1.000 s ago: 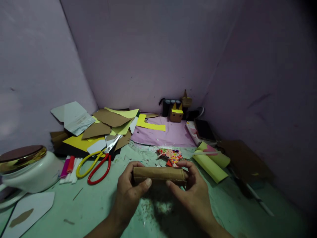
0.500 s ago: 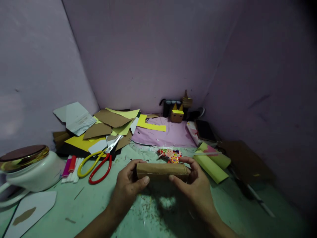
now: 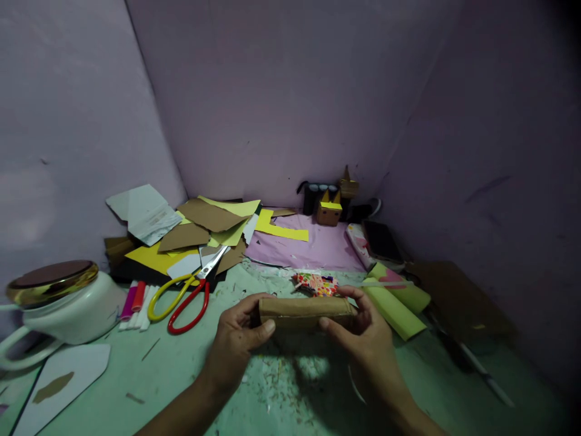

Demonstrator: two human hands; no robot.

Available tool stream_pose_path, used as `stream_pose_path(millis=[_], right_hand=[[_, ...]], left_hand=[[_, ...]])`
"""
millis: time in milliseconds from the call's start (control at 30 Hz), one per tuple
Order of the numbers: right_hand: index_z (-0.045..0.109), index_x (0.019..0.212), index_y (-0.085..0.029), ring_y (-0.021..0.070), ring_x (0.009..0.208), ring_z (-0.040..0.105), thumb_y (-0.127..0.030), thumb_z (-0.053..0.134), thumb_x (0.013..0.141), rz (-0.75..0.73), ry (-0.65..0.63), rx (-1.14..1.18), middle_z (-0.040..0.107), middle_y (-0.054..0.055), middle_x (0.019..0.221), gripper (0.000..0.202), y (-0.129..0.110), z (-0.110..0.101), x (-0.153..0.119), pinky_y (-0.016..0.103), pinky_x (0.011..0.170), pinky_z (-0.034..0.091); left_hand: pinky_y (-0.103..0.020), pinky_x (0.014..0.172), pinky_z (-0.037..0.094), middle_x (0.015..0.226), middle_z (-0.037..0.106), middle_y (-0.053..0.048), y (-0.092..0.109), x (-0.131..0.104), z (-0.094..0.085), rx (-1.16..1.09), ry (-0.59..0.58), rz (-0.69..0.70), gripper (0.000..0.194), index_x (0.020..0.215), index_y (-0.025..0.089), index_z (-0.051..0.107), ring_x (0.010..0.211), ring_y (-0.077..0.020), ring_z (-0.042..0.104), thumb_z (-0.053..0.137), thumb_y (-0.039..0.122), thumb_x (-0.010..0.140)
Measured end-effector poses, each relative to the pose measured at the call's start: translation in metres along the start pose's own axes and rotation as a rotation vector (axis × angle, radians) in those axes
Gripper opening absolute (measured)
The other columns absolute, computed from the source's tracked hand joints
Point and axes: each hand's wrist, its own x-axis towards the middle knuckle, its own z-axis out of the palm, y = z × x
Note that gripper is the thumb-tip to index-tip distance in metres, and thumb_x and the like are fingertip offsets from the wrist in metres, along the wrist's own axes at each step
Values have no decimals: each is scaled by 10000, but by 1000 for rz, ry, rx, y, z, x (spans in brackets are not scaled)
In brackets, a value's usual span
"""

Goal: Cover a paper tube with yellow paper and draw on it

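Observation:
A long, narrow folded piece of brown cardboard (image 3: 302,307) is held level above the green table, between both hands. My left hand (image 3: 240,336) grips its left end, thumb on the near face and fingers behind. Around the right end my right hand (image 3: 363,330) is closed, its thumb also on the near face and the index finger along the far edge. Just beyond the cardboard lies a small colourful patterned item (image 3: 316,283), partly hidden by it.
Scissors (image 3: 200,284), markers (image 3: 136,303) and a white lidded pot (image 3: 72,306) stand left. Paper and cardboard scraps (image 3: 213,218) are piled behind. Small cardboard figures (image 3: 329,212) stand at the back. Rolled yellow-green paper (image 3: 397,309) lies right, near a brown board (image 3: 463,300).
The whole view has shifted slightly, so the table items appear a little further right. Both hands keep their hold on the cardboard.

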Motion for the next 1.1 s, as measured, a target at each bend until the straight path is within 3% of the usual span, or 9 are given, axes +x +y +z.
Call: stream_pose_path(millis=[167, 333, 500, 700, 1100], right_hand=[[508, 1009, -220, 151, 654, 563, -242, 792, 555, -9, -5, 16, 652, -31, 712, 535, -1, 0, 1, 235, 574, 454], [498, 1032, -228, 174, 661, 587, -248, 768, 570, 6, -12, -8, 652, -25, 715, 535, -2, 4, 0, 257, 575, 452], [499, 993, -235, 184, 703, 604, -199, 715, 569, -34, -66, -36, 654, -27, 728, 477, 0, 10, -5, 272, 613, 439], [470, 1009, -230, 177, 708, 594, -220, 687, 557, -48, -71, 26, 676, -29, 706, 501, -4, 7, 0, 276, 655, 421], [453, 999, -216, 124, 585, 491, -248, 687, 547, -12, -29, 58, 594, -81, 614, 510, -10, 6, 3, 249, 591, 367]], left_hand=[[-266, 758, 456, 912, 684, -43, 3, -3, 1, 42, -20, 26, 393, 1018, 168, 656, 889, -205, 590, 760, 292, 659], [-265, 704, 471, 940, 643, -43, 7, -8, 8, 88, -5, 51, 568, 1093, 192, 567, 857, -211, 588, 788, 333, 589], [-240, 609, 435, 806, 604, -6, 7, -6, 7, 241, 95, 28, 475, 976, 190, 580, 721, -168, 538, 775, 366, 580], [-252, 591, 427, 759, 600, 11, 6, -1, 5, 209, 173, 52, 475, 954, 194, 583, 695, -176, 540, 782, 383, 566], [-246, 621, 423, 783, 612, 14, 6, 0, 1, 208, 122, 16, 505, 988, 195, 540, 734, -167, 535, 785, 385, 590]])
